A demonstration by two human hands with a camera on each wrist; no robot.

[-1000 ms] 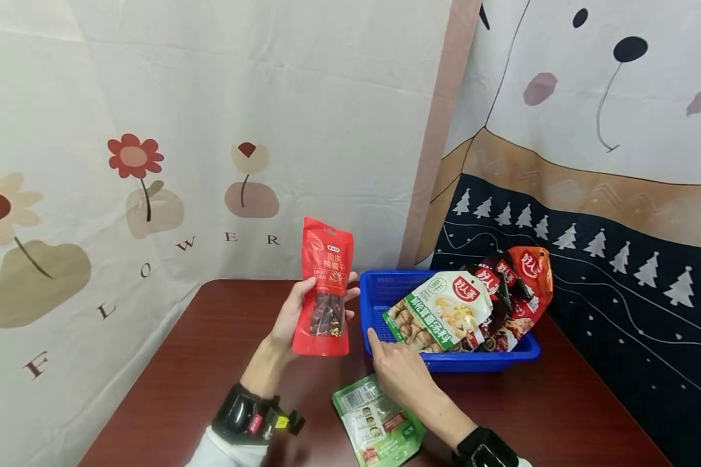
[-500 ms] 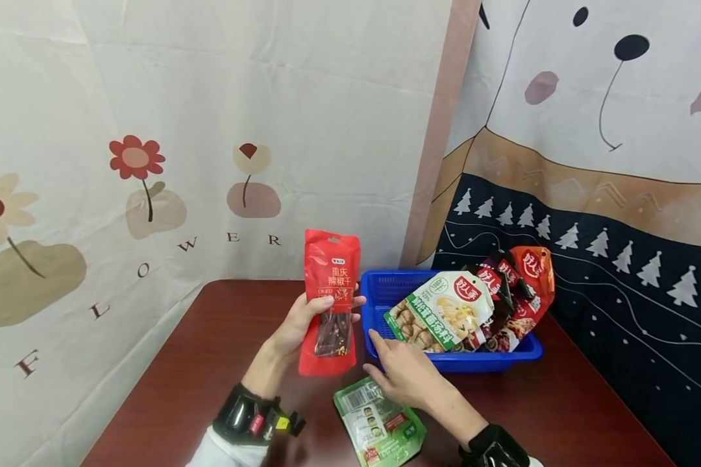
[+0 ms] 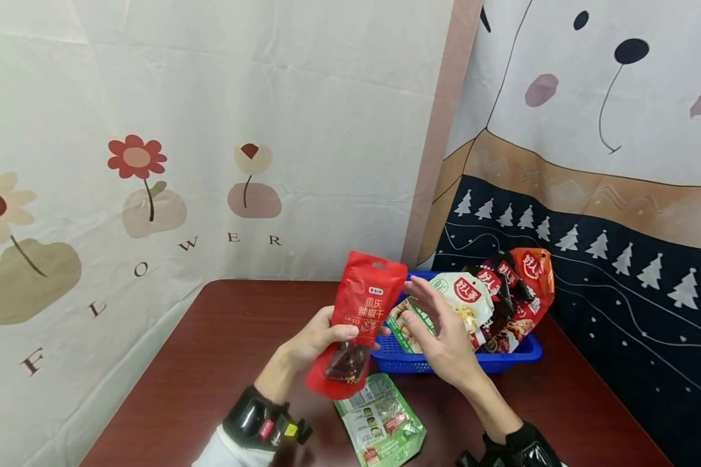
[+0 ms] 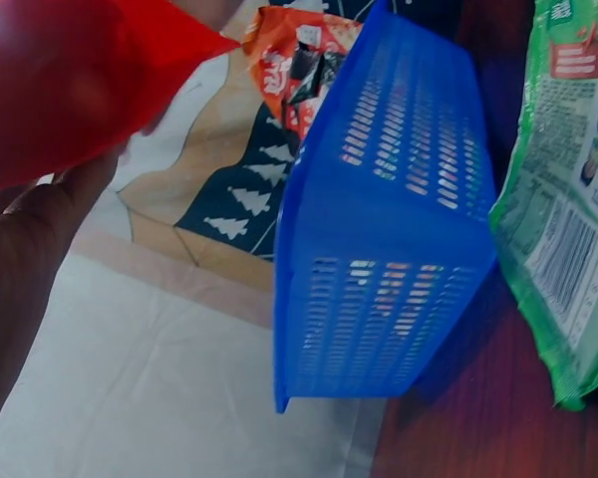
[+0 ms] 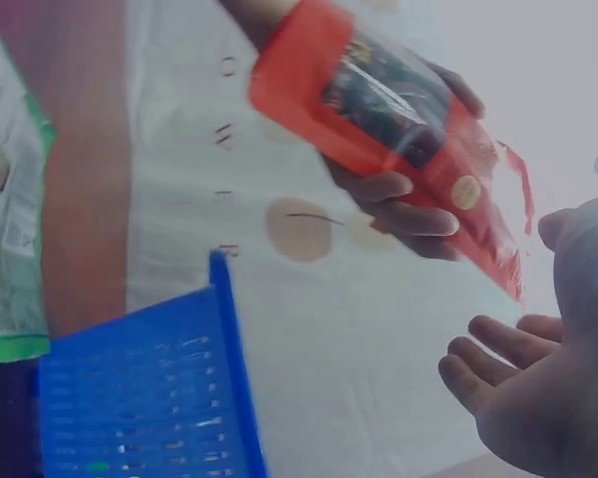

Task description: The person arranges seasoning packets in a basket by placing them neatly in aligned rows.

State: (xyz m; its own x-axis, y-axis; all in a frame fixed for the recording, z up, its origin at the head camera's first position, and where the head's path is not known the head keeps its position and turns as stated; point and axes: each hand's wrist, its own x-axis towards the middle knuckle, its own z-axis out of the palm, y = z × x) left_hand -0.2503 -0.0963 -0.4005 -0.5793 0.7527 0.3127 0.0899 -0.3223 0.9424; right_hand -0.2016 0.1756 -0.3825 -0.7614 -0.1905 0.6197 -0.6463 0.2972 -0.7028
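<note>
My left hand [image 3: 312, 340] grips a red packet of dried chili [image 3: 375, 282] by its middle, thumb across the front. The packet is tilted, its top leaning right, and dark contents show through its window. My right hand [image 3: 446, 337] is raised just right of the packet's top, its fingers apart and holding nothing. In the right wrist view, that hand's fingertips [image 5: 463, 373] are close to the packet's upper end, with a gap between. Left-hand fingers curl behind the packet [image 5: 468, 189]. Only its red lower part [image 4: 70, 80] shows in the left wrist view.
A blue plastic basket [image 3: 511, 359] stands behind my right hand. In it are a white-and-green soup seasoning pouch [image 3: 476, 311], dark pouches and an orange-red pouch [image 3: 540, 275]. A green pouch [image 3: 385, 425] lies on the brown table [image 3: 181, 395] in front.
My left hand has moved the chili packet right and lower, tilting its top rightward. The right hand has lifted from the basket's front left rim and come beside the packet's top, fingers spreading.
</note>
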